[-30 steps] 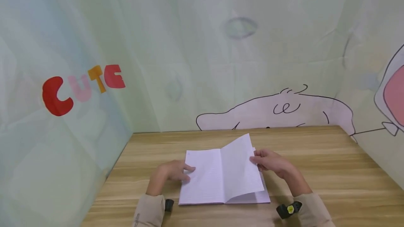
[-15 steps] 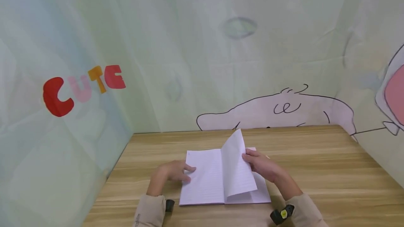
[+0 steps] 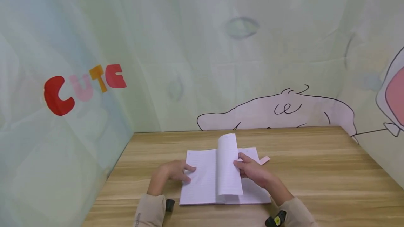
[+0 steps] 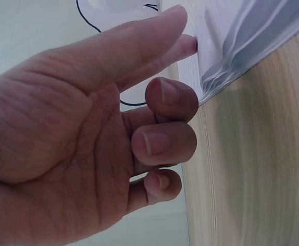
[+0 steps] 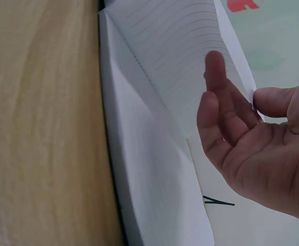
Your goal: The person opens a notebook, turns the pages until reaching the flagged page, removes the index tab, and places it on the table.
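Note:
An open notebook (image 3: 202,181) with lined white pages lies on the wooden table. My left hand (image 3: 171,171) rests at its left edge, thumb and index finger on the left page. In the left wrist view, the other fingers (image 4: 164,143) hang loosely bent beside the notebook's edge. My right hand (image 3: 255,173) pinches the outer edge of a raised page (image 3: 228,171), which stands up from the spine and bows toward the left. The right wrist view has the thumb (image 5: 275,102) on one side of that page and fingers on the other.
A small pink strip (image 3: 264,160) sticks out past the notebook's right edge. The wooden table (image 3: 315,171) extends around the notebook, bordered by printed fabric walls (image 3: 176,62) at the back and sides.
My right hand has moved left, carrying the page from the right side to a curled upright position near the spine. The pink strip has come into sight. The left hand has stayed put.

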Demonstrator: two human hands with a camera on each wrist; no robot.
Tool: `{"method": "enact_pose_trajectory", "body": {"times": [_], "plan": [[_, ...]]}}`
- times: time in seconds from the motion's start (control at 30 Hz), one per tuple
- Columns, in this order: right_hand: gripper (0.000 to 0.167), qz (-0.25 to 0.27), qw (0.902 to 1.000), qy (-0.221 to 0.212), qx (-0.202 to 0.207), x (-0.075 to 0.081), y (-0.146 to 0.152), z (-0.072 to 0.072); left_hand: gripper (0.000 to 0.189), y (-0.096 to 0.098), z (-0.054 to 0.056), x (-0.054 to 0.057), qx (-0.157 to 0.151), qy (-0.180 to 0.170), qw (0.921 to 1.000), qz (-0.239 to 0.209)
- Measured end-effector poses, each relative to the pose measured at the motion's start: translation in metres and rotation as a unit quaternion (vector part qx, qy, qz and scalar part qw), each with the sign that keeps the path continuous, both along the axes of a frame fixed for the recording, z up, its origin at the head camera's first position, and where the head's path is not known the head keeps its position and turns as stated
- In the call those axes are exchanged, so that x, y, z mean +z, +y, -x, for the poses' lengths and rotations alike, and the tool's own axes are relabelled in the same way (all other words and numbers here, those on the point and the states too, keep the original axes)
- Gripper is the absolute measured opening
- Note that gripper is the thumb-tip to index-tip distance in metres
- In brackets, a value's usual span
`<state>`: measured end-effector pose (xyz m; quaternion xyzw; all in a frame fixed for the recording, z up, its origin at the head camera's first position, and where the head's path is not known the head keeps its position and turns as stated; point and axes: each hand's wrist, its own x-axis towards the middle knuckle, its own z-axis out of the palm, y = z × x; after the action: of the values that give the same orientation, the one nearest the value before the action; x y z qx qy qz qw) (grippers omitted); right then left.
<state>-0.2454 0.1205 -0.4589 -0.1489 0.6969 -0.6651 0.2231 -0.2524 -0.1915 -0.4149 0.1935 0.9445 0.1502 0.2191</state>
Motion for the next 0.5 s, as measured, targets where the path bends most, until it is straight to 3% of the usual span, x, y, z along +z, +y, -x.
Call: {"method": "enact_pose_trajectory", "body": {"times": [0.2, 0.5], "plan": [[0.022, -0.026, 0.9981, 0.039, -0.041, -0.004, -0.01, 0.0, 0.047, 0.001, 0.0, 0.001, 0.007, -0.005, 1.0, -0.002], [0.038, -0.03, 0.9932, 0.062, -0.094, -0.016, -0.019, 0.0, 0.043, 0.003, 0.0, 0.002, 0.003, 0.005, 0.9999, -0.011]]}}
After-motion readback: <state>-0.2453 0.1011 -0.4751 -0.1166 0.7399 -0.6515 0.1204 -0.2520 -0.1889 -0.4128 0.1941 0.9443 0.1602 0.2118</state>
